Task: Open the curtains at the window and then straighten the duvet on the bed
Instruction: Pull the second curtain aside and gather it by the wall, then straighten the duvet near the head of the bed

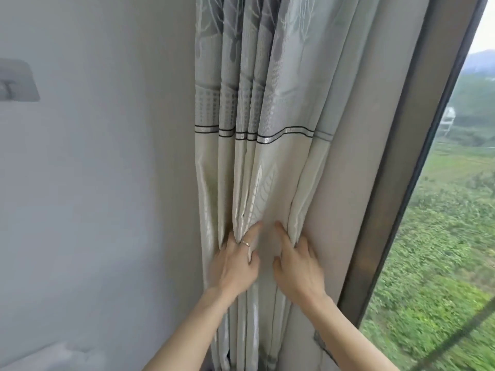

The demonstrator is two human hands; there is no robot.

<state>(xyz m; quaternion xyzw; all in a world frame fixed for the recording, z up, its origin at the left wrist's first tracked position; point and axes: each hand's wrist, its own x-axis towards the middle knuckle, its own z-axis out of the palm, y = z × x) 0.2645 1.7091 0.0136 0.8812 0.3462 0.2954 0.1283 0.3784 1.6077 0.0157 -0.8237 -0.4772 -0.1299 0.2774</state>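
A pale cream and grey-green curtain (270, 108) with a leaf pattern and dark stripes hangs bunched in folds between the wall and the window. My left hand (235, 263), a ring on one finger, has its fingers tucked into a fold on the left side of the bunch. My right hand (297, 266) grips a fold on the right side, index finger stretched flat on the cloth. Both hands sit close together low on the fabric. The window (439, 223) to the right is uncovered. The bed and duvet are not clearly in view.
A plain grey wall (101, 170) fills the left, with a grey wall fitting (18, 81) at its upper left edge. A dark window frame (399, 183) runs diagonally beside the curtain. Green fields and a building show through the glass.
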